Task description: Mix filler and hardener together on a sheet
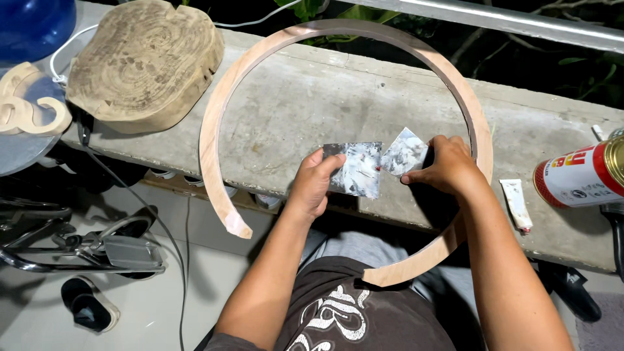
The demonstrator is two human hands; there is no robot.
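Note:
A large thin wooden ring (pixel 214 117) with a gap at the near side lies on a concrete ledge (pixel 312 97) and hangs over its front edge. Inside the ring, my left hand (pixel 312 185) holds a flat metal scraper blade (pixel 359 170) smeared with grey-white filler. My right hand (pixel 448 166) holds a second, smaller smeared blade (pixel 404 153), its edge touching the first one. Both hands hover just above the ledge's front edge.
A thick slice of tree trunk (pixel 140 62) rests on the ledge at the left, beside curved wooden cut-outs (pixel 29 107). A small white tube (pixel 518 203) and a red-and-white can (pixel 582 174) lie at the right. Sandals and a metal frame (pixel 78 250) are on the floor below.

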